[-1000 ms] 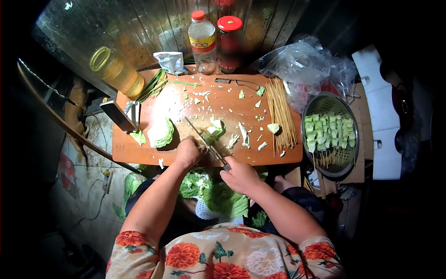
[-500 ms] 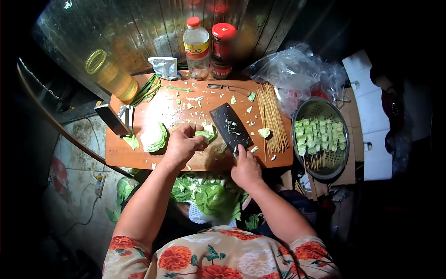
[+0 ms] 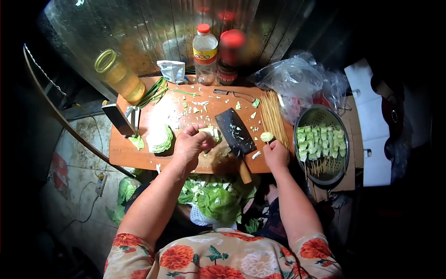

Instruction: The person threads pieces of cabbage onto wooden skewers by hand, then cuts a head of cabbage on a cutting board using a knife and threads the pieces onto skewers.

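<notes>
My left hand (image 3: 190, 145) is closed, its fingers pinching cut cabbage pieces (image 3: 213, 132) above the wooden table. Beside it on the right lies a cleaver (image 3: 234, 130) with bits of cabbage on its dark blade; its wooden handle (image 3: 245, 172) overhangs the front edge. My right hand (image 3: 277, 156) is closed on a bamboo skewer just below a pale cabbage piece (image 3: 267, 136) on its tip; most of that skewer is hidden by the fingers. A bundle of bamboo skewers (image 3: 273, 114) lies right beyond this hand. Left of my left hand sits a cabbage chunk (image 3: 160, 139).
A metal colander (image 3: 321, 108) at the right holds several loaded cabbage skewers (image 3: 320, 142). Along the back stand an oil jar (image 3: 123, 81), a red-capped bottle (image 3: 205, 53) and a red-lidded jar (image 3: 226, 72). A phone (image 3: 120, 121) leans at the left. Cabbage leaves (image 3: 216, 200) lie below the table edge.
My right hand has let go of the cleaver handle, moved right and closed on the skewer with the cabbage piece. The left hand keeps its cabbage pieces. The whole view has shifted slightly.
</notes>
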The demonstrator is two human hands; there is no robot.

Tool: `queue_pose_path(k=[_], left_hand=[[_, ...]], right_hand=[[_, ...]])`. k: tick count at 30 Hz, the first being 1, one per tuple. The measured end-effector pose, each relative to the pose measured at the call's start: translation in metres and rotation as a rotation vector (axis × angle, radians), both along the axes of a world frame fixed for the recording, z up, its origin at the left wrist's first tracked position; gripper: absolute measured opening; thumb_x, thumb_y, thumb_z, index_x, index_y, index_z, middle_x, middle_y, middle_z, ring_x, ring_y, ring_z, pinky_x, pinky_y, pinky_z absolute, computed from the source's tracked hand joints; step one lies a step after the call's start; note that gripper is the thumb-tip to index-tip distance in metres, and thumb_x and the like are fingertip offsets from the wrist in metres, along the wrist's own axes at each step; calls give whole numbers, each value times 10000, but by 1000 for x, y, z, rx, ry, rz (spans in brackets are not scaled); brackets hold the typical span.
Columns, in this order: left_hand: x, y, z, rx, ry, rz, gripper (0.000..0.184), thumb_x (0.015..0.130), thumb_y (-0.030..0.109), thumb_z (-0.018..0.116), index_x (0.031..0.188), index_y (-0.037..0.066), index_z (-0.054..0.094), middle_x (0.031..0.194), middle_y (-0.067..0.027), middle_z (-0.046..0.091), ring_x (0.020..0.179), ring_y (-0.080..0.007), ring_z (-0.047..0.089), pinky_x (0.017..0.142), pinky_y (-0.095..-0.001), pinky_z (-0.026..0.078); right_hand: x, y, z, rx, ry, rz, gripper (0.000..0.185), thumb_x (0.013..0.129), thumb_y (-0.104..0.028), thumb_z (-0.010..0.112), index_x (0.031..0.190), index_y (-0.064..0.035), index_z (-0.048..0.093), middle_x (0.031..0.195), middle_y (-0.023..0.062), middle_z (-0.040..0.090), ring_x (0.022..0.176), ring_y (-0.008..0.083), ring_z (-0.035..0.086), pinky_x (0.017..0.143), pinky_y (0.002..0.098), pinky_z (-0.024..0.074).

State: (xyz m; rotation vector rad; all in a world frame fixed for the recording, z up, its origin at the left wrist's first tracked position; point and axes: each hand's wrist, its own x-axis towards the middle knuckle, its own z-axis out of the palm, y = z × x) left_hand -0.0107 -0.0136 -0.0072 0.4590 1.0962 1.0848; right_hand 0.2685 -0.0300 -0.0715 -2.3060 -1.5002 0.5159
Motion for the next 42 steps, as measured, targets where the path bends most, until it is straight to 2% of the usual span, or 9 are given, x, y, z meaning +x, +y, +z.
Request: queue_pose_path(k=[3, 7, 10, 12, 21, 25, 33, 38, 42], left_hand=[[0, 3, 7, -7, -2, 126, 331, 836, -24, 582, 1146, -35, 468, 904, -122, 609, 720, -202, 653, 701, -312, 575], [-8, 10, 1, 10, -41, 214, 349, 838, -27, 573, 1167, -28, 457, 903, -117, 597, 780, -232, 667, 719, -324, 586], [-12, 12, 2, -4, -71, 275, 360, 830, -33, 568, 1175, -26, 464, 887, -116, 598, 785, -236, 663, 725, -327, 584], [-13, 12, 3, -1, -106, 303, 372, 824, -33, 569, 1180, -26, 465, 871, -112, 598, 788, -237, 659, 737, -334, 581], [-18, 13, 11, 13, -115, 380, 364, 820, -40, 557, 1175, -17, 481, 931, -123, 601, 825, -257, 661, 739, -327, 576], [-21, 12, 9, 138, 64, 304, 327, 826, -27, 579, 1146, -14, 512, 951, -130, 626, 837, -244, 669, 746, -328, 568], [-21, 8, 19, 219, 135, 192, 266, 829, -31, 596, 1092, -1, 565, 951, -122, 652, 854, -239, 675, 760, -336, 557], [-23, 4, 16, 169, -52, -8, 228, 825, -19, 592, 1053, -17, 599, 962, -125, 660, 864, -234, 674, 769, -330, 553], [3, -18, 24, 199, 63, -224, 207, 817, -28, 592, 1018, -20, 641, 972, -93, 668, 816, -151, 641, 787, -291, 525]], right_hand=[[-23, -4, 41, 177, 213, 108, 158, 786, -214, 609, 770, -59, 583, 707, 123, 652, 669, 318, 644, 616, 406, 503], [-64, -41, 84, 159, 611, 417, 96, 792, -142, 654, 809, -70, 594, 561, 64, 591, 495, 151, 581, 515, 302, 460], [-81, -52, 88, 162, 607, 504, 111, 785, -138, 662, 865, -70, 625, 551, 61, 579, 481, 156, 566, 507, 289, 455], [-85, -53, 93, 174, 557, 568, 133, 785, -75, 662, 910, -33, 643, 513, -7, 474, 476, 56, 437, 487, 246, 401], [-89, -56, 101, 181, 538, 576, 128, 781, -80, 662, 892, -19, 643, 510, 13, 466, 466, 75, 443, 486, 258, 404], [-90, -57, 99, 128, 528, 550, 148, 777, -140, 652, 902, -62, 648, 554, 83, 561, 487, 181, 578, 511, 304, 455], [-95, -63, 99, 29, 994, 387, 117, 827, -40, 614, 928, 17, 630, 564, -46, 510, 519, 4, 432, 467, 210, 342], [-93, -63, 98, 38, 996, 373, 104, 839, -16, 599, 930, 31, 616, 605, -50, 522, 538, 1, 433, 476, 197, 339], [-92, -56, 96, 29, 1012, 332, 81, 879, -17, 576, 933, 35, 606, 650, -66, 528, 562, -15, 418, 492, 173, 318]])
